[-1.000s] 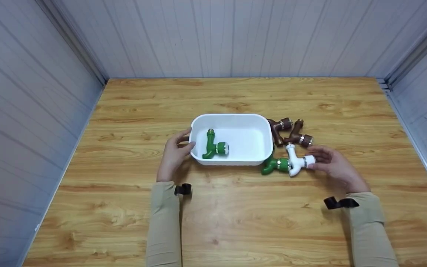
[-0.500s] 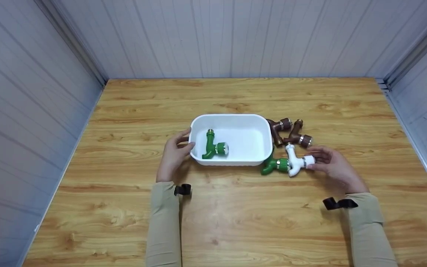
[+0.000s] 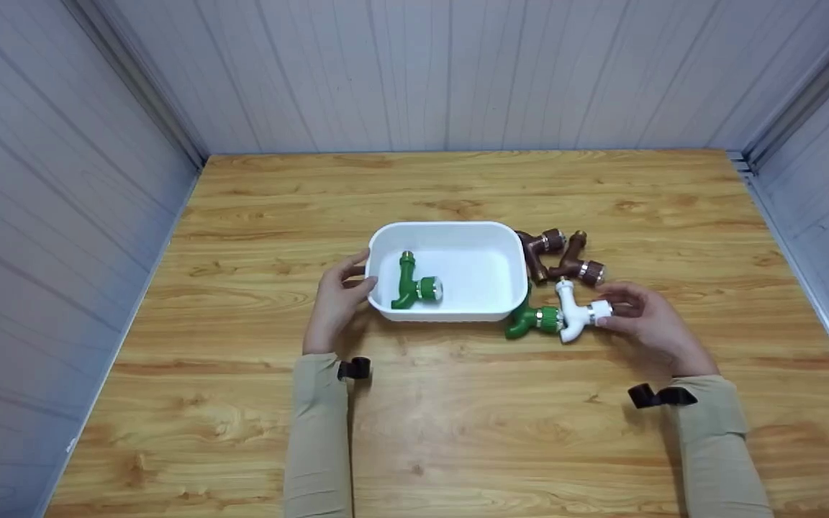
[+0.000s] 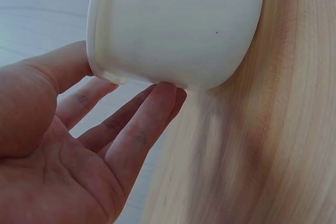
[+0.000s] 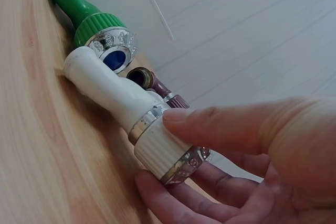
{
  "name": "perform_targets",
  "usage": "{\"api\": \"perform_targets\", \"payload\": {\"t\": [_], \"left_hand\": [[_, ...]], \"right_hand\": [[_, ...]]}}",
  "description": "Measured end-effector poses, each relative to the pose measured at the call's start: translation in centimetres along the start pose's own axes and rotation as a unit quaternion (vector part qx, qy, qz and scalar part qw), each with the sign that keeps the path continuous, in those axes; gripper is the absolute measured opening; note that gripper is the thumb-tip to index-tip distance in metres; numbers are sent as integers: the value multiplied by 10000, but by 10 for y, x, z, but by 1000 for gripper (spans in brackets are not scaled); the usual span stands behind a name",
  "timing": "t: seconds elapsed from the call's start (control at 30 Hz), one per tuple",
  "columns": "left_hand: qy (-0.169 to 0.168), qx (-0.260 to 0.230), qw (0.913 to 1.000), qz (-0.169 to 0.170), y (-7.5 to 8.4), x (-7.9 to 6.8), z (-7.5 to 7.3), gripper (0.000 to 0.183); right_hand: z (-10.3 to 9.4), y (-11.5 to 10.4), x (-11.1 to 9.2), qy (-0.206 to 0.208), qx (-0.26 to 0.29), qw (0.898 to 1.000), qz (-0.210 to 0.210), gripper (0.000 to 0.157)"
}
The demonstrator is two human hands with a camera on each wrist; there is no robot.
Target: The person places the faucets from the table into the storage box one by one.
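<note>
My left hand (image 3: 335, 306) holds the left end of a white plastic tub (image 3: 476, 316), thumb at the rim and fingers against the outer wall, as the left wrist view also shows. Inside the tub, toward its left, lies a green faucet (image 3: 406, 284). On the right, my right hand (image 3: 648, 324) grips the ribbed knob of a white faucet (image 3: 571, 313) lying on the table. In the right wrist view the thumb (image 5: 210, 124) presses one side of that knob, with fingers curled round the other side.
A second green faucet (image 3: 522, 321) lies between the tub's front right corner and the white faucet, partly hidden by the tub. Two brown faucets (image 3: 535, 255) lie behind, right of the tub. Pale panel walls (image 3: 414, 79) enclose the wooden table (image 3: 458, 417) at the back and sides.
</note>
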State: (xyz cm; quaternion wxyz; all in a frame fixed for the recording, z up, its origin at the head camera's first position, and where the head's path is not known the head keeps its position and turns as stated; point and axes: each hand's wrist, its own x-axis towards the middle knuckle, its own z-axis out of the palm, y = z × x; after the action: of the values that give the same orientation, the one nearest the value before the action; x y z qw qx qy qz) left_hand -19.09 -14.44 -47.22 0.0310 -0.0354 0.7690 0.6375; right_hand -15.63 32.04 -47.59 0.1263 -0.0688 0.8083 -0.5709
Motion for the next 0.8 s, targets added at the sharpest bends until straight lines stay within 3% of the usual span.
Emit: {"api": "perform_targets", "payload": {"t": [0.2,0.8], "left_hand": [[12,-15,10000,23,0,-1,0,44],[51,50,10000,-34,1,0,1,43]], "right_hand": [[1,0,0,-85,353,9993,82,58],[0,-6,-8,89,265,9989,389,54]]}}
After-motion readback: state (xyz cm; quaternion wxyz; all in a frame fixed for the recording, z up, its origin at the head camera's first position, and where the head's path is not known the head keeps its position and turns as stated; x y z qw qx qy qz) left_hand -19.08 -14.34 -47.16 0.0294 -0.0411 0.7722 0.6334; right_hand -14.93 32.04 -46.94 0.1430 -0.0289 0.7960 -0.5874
